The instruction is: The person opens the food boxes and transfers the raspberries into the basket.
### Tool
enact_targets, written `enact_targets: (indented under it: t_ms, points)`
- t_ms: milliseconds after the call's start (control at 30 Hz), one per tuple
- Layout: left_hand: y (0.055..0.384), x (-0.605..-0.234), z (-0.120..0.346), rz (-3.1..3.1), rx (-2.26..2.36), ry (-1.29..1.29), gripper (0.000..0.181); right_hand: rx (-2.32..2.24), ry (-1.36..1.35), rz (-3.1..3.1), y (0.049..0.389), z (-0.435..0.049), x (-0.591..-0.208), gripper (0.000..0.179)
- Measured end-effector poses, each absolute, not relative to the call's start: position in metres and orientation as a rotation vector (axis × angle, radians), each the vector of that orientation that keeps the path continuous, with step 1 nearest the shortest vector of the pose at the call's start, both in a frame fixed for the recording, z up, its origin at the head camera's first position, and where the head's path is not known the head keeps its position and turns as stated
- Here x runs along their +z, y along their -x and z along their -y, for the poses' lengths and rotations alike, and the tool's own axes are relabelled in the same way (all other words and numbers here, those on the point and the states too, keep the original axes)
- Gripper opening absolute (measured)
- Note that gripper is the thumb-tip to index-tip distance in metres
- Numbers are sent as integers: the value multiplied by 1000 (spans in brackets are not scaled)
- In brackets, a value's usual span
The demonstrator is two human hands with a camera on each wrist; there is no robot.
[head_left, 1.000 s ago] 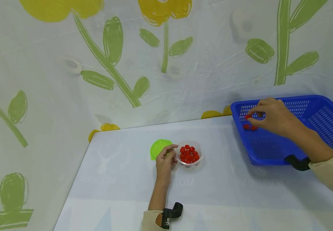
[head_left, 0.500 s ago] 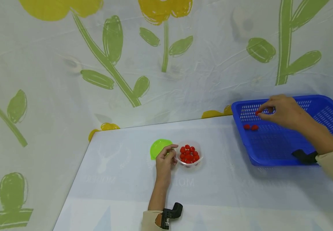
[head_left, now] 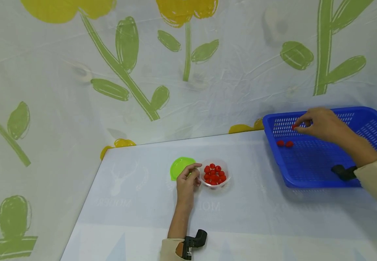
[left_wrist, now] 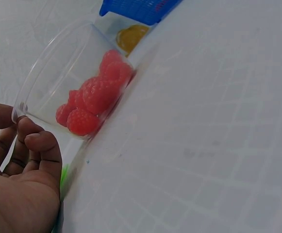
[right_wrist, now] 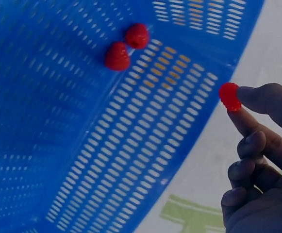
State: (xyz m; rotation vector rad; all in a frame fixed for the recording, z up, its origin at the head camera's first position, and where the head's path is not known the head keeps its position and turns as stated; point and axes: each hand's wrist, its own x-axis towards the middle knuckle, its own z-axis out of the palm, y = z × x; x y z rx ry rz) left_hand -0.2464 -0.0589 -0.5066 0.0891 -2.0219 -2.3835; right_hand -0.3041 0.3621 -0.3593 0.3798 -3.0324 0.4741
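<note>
In the head view my left hand is at the left side of a clear plastic bowl, pinching its rim between fingers and thumb. A cluster of red raspberries lies in the bowl. My right hand hovers over the far left part of a blue plastic basket. Between thumb and index finger it pinches one raspberry, while its other fingers curl loosely in the right wrist view. Below, on the basket's floor, two raspberries lie side by side.
A bright green lid lies on the white table, left of the bowl and partly behind my left hand. Behind the table hangs a white cloth printed with flowers. The basket's perforated walls rise at the table's right.
My right hand, with the raspberry, has shifted right over the basket, mostly in the first half second. The left hand and bowl stay in place.
</note>
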Motion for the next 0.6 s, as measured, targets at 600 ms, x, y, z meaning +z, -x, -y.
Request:
enact_targets:
  t_ms: [600]
  points:
    - [248, -499, 67, 2054, -2340, -98, 24, 529, -379, 3136, 327, -375, -394, 17]
